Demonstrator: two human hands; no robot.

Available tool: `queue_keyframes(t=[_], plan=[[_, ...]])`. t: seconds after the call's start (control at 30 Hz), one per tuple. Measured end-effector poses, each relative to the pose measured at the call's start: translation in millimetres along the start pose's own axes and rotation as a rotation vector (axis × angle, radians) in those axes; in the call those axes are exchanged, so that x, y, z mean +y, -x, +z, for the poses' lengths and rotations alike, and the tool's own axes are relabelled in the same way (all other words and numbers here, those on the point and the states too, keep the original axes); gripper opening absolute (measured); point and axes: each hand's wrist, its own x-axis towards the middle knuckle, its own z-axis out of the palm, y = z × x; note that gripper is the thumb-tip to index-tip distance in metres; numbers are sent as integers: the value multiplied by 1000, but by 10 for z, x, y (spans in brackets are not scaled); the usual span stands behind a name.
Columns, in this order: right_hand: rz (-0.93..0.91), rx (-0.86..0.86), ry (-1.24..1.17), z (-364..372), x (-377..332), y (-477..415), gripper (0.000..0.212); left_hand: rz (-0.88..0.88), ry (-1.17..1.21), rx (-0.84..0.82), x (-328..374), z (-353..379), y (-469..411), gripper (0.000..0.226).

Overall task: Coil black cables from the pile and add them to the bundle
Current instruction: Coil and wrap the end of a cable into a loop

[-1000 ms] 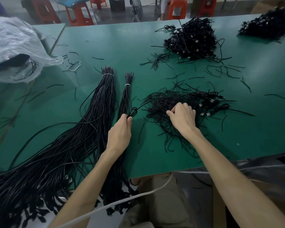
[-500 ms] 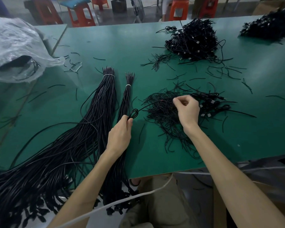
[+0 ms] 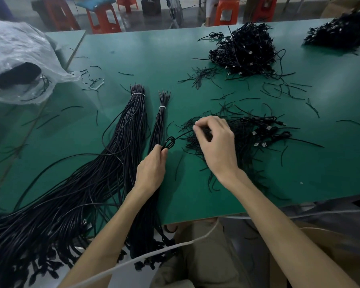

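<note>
My left hand [image 3: 152, 169] pinches a small coil of black cable [image 3: 170, 142] just right of the thin tied bundle [image 3: 160, 125]. A strand runs from the coil up to my right hand [image 3: 214, 142], whose fingertips pinch it above the loose pile of black ties and cables [image 3: 249, 136]. A thick tied bundle of long black cables [image 3: 133, 113] lies to the left and fans out toward the table's near left corner.
A large heap of coiled cables [image 3: 245, 50] sits at the back of the green table [image 3: 154, 59], another heap [image 3: 341, 32] at the far right. A plastic bag [image 3: 19, 59] lies at left. Orange stools [image 3: 104, 19] stand beyond. The table's front edge [image 3: 258, 213] is near my lap.
My right hand lifted off the pile and moved left toward the coil, pinching a strand. My left hand stayed put, holding the coil.
</note>
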Motion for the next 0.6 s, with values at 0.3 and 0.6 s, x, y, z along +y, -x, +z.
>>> queue_keyframes(t=[0.3,0.6], plan=[[128,-93,-134,124,-35,121,8,7,-22,11,1,1,-4,39],[507,-291,-399,454,-68,310,10,-5,-41,1,-2,-18,-2,39]])
